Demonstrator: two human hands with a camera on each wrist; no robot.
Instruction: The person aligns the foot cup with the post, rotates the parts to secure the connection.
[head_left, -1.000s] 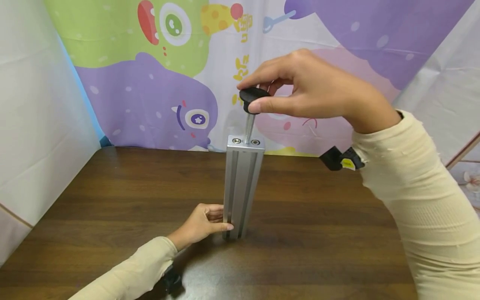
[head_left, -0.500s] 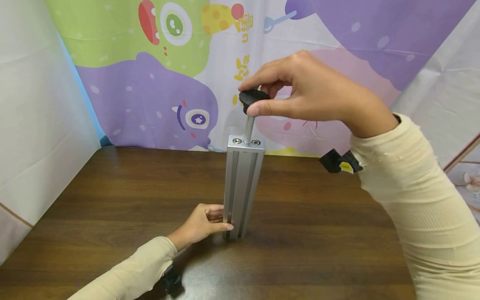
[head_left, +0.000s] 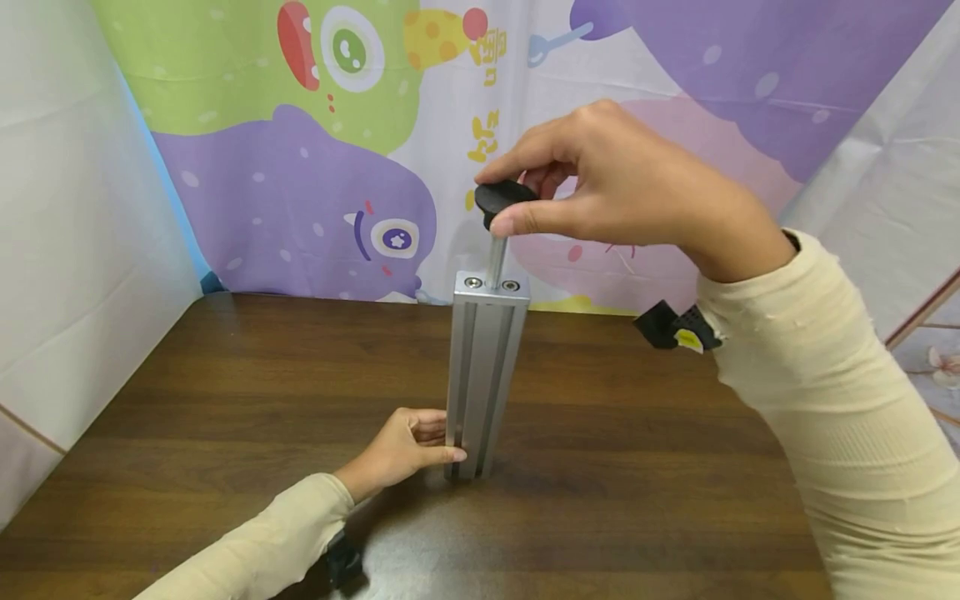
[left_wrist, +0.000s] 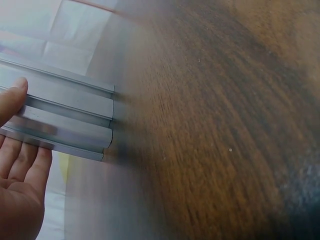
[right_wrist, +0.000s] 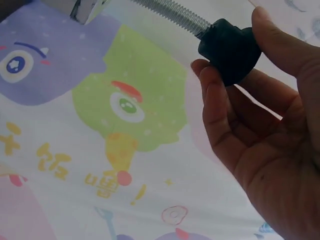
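Note:
An aluminium extrusion profile [head_left: 483,367] stands upright on the table. My left hand [head_left: 400,454] holds it near its lower end, thumb on the near face and fingers around the far side. In the left wrist view the grooved profile [left_wrist: 75,105] reaches down to the wood. A levelling foot [head_left: 504,197] rises from the top end plate [head_left: 492,292], between two screws set in that plate. My right hand [head_left: 615,183] pinches its black base between thumb and fingers. The right wrist view shows its threaded stem [right_wrist: 172,15] running toward the plate.
The brown wooden table [head_left: 637,467] extends around the profile on all sides. Behind it hangs a cartoon-printed curtain [head_left: 292,192], with white fabric [head_left: 60,208] at the left. Black wrist camera mounts [head_left: 345,562] jut from both sleeves.
My right hand and wrist have shifted slightly down and left, still at the foot's base, which has turned a little. My left hand and the profile hold their place.

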